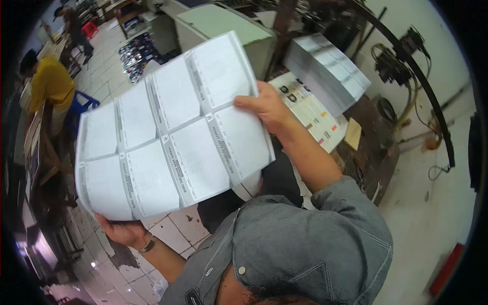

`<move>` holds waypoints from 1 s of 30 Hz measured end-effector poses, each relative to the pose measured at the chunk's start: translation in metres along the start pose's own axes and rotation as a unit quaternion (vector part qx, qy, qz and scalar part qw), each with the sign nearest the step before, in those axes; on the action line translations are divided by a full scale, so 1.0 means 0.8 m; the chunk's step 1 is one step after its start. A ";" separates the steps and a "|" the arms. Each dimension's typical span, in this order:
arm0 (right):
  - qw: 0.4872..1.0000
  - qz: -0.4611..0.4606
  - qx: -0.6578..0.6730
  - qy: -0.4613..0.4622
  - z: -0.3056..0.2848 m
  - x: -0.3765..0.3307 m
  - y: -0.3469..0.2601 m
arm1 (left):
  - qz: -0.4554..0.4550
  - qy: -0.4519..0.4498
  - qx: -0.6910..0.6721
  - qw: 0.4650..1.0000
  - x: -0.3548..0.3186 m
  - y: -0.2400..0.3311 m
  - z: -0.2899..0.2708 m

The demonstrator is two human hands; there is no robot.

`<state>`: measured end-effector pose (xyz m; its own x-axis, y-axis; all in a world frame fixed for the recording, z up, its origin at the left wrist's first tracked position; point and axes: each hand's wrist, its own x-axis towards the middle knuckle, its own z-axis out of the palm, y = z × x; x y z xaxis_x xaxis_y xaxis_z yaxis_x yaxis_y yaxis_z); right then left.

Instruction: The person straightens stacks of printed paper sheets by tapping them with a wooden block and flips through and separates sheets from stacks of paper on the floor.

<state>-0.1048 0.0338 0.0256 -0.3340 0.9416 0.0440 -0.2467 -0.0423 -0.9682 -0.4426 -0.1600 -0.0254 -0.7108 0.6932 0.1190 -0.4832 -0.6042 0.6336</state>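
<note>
A large printed paper sheet (pixel 175 132), white with grey bands and a grid of page panels, is held up tilted in front of me. My right hand (pixel 269 108) grips its right edge, the thumb lying on the printed face and the fingers behind. At the lower left corner, my left hand (pixel 122 231) holds the sheet from below, its fingertips partly hidden behind the paper. Whether more than one sheet is in my hands, I cannot tell. A metal watch or bracelet (pixel 146 246) is on my left wrist.
To the right, a tall paper stack (pixel 325 71) stands by a printed poster (pixel 310 109) and a small wooden block (pixel 353 134). A pale green cabinet (pixel 223 23) is beyond the sheet. At left, a person in yellow (pixel 56 86) sits on a blue stool (pixel 84 101); another person stands farther off.
</note>
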 end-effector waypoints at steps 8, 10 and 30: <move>0.954 -0.168 0.000 0.247 -0.239 -0.246 -0.068 | -0.130 -0.264 -0.159 0.942 -0.105 -0.125 0.160; 0.935 -0.194 -0.001 0.297 -0.300 -0.305 -0.070 | -0.178 -0.299 -0.160 0.924 -0.141 -0.181 0.225; 0.831 -0.225 0.027 0.509 -0.728 -0.308 -0.100 | -0.517 -0.338 0.040 0.785 -0.231 -0.764 0.654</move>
<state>0.5273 -0.0002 -0.0510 0.7376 0.6605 0.1401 -0.1885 0.4006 -0.8966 0.2513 0.2871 -0.0346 0.4881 0.8632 -0.1290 -0.5705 0.4274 0.7013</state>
